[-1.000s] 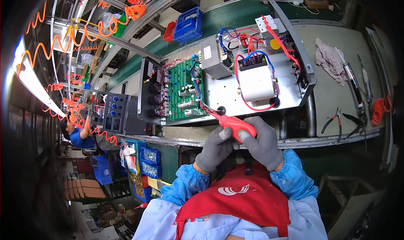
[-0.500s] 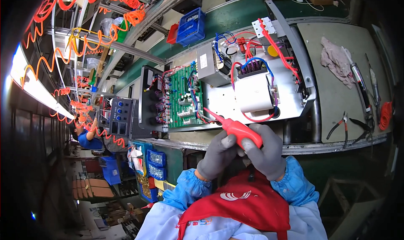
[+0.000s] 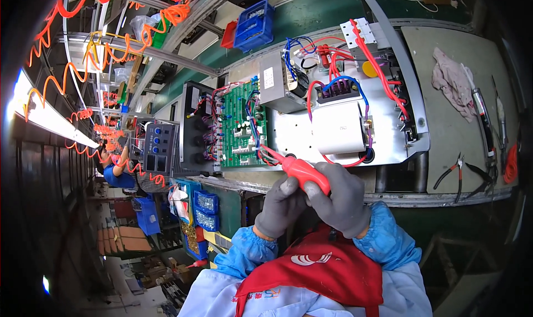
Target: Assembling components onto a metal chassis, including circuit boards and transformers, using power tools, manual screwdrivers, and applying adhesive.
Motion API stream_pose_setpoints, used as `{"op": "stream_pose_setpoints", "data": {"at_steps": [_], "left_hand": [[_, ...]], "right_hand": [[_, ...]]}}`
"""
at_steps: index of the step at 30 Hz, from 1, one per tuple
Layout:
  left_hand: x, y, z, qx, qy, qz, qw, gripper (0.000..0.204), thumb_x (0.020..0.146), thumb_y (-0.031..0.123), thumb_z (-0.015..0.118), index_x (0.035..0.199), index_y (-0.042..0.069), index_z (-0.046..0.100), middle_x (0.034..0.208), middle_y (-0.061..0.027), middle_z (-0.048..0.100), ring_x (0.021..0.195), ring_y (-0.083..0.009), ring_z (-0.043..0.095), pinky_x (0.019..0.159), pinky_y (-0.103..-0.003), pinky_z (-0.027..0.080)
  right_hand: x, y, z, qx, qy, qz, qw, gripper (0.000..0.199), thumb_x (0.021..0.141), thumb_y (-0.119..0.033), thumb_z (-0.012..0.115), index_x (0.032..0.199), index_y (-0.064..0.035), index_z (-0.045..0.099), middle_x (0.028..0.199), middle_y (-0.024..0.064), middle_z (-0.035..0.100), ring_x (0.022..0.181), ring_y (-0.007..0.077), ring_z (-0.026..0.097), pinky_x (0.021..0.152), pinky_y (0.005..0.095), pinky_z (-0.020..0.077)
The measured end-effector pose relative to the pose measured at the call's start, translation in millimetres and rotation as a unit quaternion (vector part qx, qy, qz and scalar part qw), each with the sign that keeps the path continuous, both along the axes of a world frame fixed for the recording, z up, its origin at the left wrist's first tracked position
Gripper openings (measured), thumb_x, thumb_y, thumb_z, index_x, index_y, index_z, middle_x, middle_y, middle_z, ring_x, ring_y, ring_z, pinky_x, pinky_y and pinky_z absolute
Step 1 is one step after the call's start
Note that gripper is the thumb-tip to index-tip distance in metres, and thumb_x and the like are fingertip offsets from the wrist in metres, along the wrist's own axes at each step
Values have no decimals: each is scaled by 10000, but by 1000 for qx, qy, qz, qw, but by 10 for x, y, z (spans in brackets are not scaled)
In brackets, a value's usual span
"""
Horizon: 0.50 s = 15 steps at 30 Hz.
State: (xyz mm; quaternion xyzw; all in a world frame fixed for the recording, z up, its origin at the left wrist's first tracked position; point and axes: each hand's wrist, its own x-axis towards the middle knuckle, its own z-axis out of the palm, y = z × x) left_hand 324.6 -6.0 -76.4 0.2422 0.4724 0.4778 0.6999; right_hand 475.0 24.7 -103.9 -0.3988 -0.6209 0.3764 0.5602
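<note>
A red squeeze bottle (image 3: 305,174) with a long tapered nozzle points up and left, its tip by the lower right corner of a green circuit board (image 3: 237,125). My right hand (image 3: 341,200), in a grey glove, is closed around the rear of the bottle. My left hand (image 3: 280,206), also gloved, is curled shut against its underside near the neck; some fingers are hidden. The board is fixed in an open metal chassis (image 3: 283,133), beside a boxy transformer (image 3: 280,92) and a white rounded block (image 3: 337,129) with red and blue wires around it.
To the right lie a crumpled cloth (image 3: 452,83), pliers (image 3: 458,170) and a slim powered driver (image 3: 482,114). Blue bins (image 3: 252,28) stand beyond the chassis, others (image 3: 206,212) to the left. Orange coiled hoses (image 3: 72,89) hang at upper left. Another person (image 3: 117,175) works far left.
Both hands and the bottle have shifted slightly left and down in view, and the nozzle tip now sits closer to the board's corner wires. The chassis shows slightly larger.
</note>
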Motion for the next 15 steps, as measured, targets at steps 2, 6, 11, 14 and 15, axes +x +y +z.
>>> {"op": "stream_pose_setpoints", "data": {"at_steps": [2,6,11,14,15], "left_hand": [[-22,-14,-19,-4,-14,-3,1000,563,919,485,570,1203,0,543,1009,-75,618,877,-154,586,781,-293,462],[8,-12,9,-5,-12,4,1000,565,919,480,569,1213,-2,539,1028,-81,619,894,-156,588,788,-298,462],[-8,-14,-42,1,-35,-4,999,574,924,473,563,1241,-5,530,1092,-95,620,959,-175,593,841,-315,465],[-8,-7,-24,1,-42,4,999,577,927,457,566,1267,-7,519,1172,-110,609,1065,-203,585,924,-338,457],[-13,-8,-23,0,-42,3,999,577,927,457,566,1267,-7,519,1172,-110,609,1065,-203,585,924,-338,457]], "right_hand": [[7,-2,31,-8,-17,8,1000,283,833,-208,673,1023,-4,622,814,161,624,663,334,640,576,422,507],[2,4,36,0,-34,3,999,279,835,-214,667,1014,-4,621,801,157,618,651,328,635,565,420,502],[4,10,38,20,-39,-17,999,278,846,-227,658,1009,-6,615,785,153,613,636,326,633,549,417,497],[-8,27,43,28,-51,-22,998,285,847,-233,661,1018,-11,613,777,146,609,621,318,629,536,415,492],[-15,31,49,27,-52,-23,998,285,847,-233,661,1018,-11,613,777,146,609,621,318,629,536,415,492]]}}
